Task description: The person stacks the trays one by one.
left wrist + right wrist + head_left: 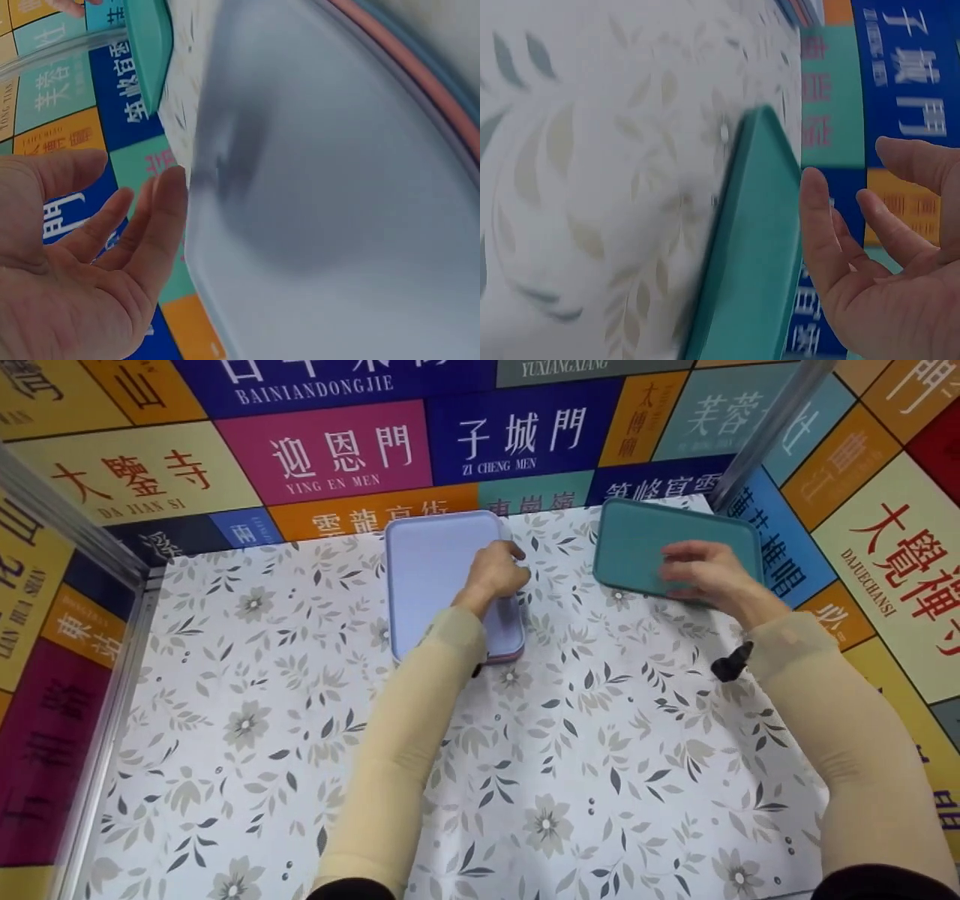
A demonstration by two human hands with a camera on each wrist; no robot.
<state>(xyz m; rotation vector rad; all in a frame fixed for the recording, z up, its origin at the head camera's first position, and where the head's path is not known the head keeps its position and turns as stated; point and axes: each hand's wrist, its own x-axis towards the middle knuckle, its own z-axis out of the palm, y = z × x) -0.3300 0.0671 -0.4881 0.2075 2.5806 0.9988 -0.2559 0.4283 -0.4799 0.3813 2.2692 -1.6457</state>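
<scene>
A lavender tray [435,577] tops a stack toward the back of the table. In the left wrist view, a pink tray edge [420,64] and a blue tray edge [450,71] show beneath it. My left hand [495,575] is over the stack's right side, its fingers loosely bent and nothing between them and the thumb. At the back right lies a green tray [637,540], turned at an angle. My right hand [705,570] hovers over its right part, fingers apart and slightly bent. In the right wrist view, that hand's palm faces the camera and holds nothing.
A white tablecloth [315,780] with grey leaves and flowers covers the table. Panels of coloured blocks with writing [322,450] stand behind and at both sides. Metal posts [780,427] mark the corners. A black strap end [731,662] sticks out at the right wrist.
</scene>
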